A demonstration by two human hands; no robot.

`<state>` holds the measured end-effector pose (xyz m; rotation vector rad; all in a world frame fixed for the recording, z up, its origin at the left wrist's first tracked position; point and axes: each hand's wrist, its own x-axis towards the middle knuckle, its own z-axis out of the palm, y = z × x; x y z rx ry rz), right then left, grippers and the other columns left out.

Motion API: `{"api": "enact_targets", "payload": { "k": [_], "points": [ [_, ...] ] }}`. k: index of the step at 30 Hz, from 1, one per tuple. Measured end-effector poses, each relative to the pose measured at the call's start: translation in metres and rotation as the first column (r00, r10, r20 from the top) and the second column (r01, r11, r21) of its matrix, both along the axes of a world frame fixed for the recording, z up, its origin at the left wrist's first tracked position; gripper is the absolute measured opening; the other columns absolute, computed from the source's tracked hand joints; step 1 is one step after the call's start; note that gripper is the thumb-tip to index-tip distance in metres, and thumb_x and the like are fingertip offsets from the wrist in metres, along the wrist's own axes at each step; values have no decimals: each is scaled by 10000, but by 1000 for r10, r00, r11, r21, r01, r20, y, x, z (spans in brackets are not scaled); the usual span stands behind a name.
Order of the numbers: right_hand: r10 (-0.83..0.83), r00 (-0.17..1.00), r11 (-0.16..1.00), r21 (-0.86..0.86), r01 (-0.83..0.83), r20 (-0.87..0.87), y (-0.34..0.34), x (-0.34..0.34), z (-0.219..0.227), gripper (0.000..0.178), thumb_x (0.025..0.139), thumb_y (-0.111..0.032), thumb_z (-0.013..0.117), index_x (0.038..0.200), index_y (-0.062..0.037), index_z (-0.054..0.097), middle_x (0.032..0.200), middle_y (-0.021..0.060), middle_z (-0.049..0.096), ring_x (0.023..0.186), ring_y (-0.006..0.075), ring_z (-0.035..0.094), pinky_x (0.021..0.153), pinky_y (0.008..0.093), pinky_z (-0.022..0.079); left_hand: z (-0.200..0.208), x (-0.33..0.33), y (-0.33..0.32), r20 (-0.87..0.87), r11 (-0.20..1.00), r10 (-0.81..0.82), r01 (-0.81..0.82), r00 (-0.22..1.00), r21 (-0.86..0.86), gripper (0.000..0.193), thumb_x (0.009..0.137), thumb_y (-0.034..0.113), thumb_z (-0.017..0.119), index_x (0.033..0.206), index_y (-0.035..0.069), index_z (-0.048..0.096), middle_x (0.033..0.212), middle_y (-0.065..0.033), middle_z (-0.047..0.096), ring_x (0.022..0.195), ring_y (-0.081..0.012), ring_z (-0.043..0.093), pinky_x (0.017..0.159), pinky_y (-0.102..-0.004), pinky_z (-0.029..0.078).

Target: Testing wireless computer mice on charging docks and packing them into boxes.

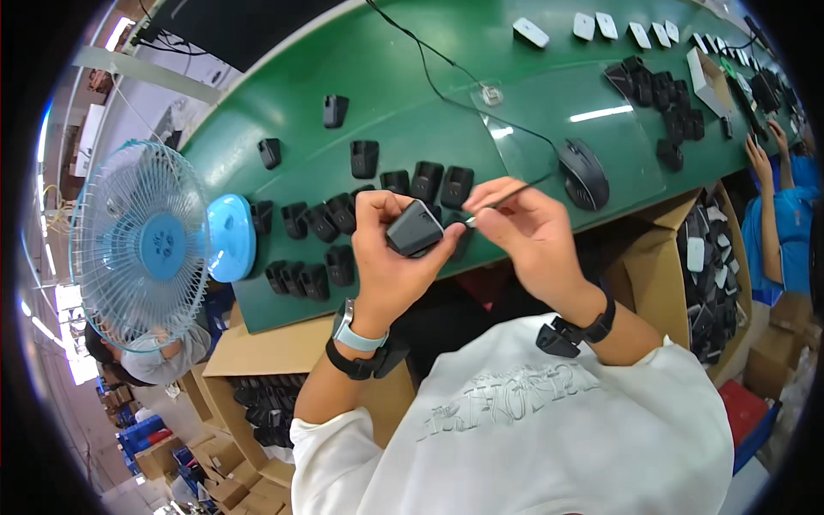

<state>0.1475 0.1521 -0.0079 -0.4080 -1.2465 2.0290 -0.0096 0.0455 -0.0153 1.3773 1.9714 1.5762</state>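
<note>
My left hand [384, 273] is closed around a small black plastic device [415, 228] with a wedge-like shape, held above the table's near edge. My right hand [539, 245] pinches the end of a thin dark cable [534, 183]. Its light-coloured plug [469, 222] points at the device's right side; whether it touches the device I cannot tell. Just beyond both hands, several similar black devices [427, 181] stand on the green table [283, 99]. More of them [313, 281] stand left of my left hand.
A black mouse [584, 174] lies right of my right hand. At the left is a blue fan [163, 246]. Cartons of black parts [257, 403] and mixed pieces [712, 283] flank me. White devices [531, 33] line the far side. A co-worker's arm [770, 227] reaches in at the right.
</note>
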Motion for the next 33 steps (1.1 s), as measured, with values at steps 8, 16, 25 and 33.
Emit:
{"api": "enact_targets", "payload": {
  "k": [8, 16, 25, 33],
  "points": [
    [-35, 984, 999, 16, 33, 174, -34, -8, -14, 125, 944, -96, 714, 997, 9, 672, 932, 50, 702, 873, 101, 646, 812, 272, 522, -1, 21, -22, -251, 1000, -7, 6, 968, -4, 575, 694, 76, 876, 1156, 28, 537, 948, -130, 662, 797, -273, 685, 695, -343, 548],
    [-52, 946, 999, 22, 48, 321, -40, -10, -22, 124, 928, -103, 726, 976, 6, 694, 903, 45, 705, 838, 95, 649, 778, 257, 520, -13, 27, -22, -468, 997, 39, -64, 883, -38, 495, 731, 19, 802, 1162, 26, 556, 987, -154, 617, 838, -361, 649, 682, -397, 530],
    [-555, 615, 707, 707, -4, 559, 47, 40, -21, 230, 825, -198, 789, 948, -22, 710, 874, 69, 705, 775, 179, 631, 706, 320, 506, -3, -7, -23, 851, 927, -223, 374, 476, 34, 437, 878, -38, 593, 1296, -15, 470, 1249, -187, 587, 1043, -319, 675, 973, -452, 543],
    [-827, 407, 341, 922, -186, 388, 110, 85, -103, 594, 842, -272, 774, 1343, -60, 538, 1269, 175, 594, 1191, 365, 530, 1061, 425, 401, -3, -7, -23, 949, 909, -314, 289, 8, 299, 394, 966, 72, 539, 1340, -7, 442, 1300, -207, 582, 1122, -351, 651, 953, -454, 551]
  ]
}}
